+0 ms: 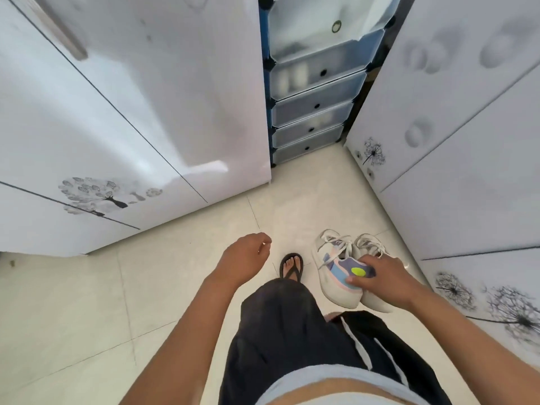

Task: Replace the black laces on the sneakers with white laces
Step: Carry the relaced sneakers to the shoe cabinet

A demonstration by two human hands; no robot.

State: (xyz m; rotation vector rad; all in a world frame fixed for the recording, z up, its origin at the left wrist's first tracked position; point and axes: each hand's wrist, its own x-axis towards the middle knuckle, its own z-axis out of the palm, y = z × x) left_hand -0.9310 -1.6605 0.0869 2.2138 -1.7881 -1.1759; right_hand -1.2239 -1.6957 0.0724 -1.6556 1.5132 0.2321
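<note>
A pair of white sneakers (336,276) with blue, pink and lime-green patches hangs above the floor at the lower right, laces loose and pale grey-white. My right hand (380,279) grips both shoes together at their heels, thumb on the nearer one's side. My left hand (248,255) hangs free in the middle of the view, fingers loosely curled, holding nothing. No separate laces are visible.
White wardrobe doors (117,112) stand at left and more white doors (467,171) at right, narrowing the passage. A stack of translucent shoe drawers (309,106) fills the gap ahead. Pale tiled floor (87,317) lies below; my sandalled foot (290,266) stands beside the sneakers.
</note>
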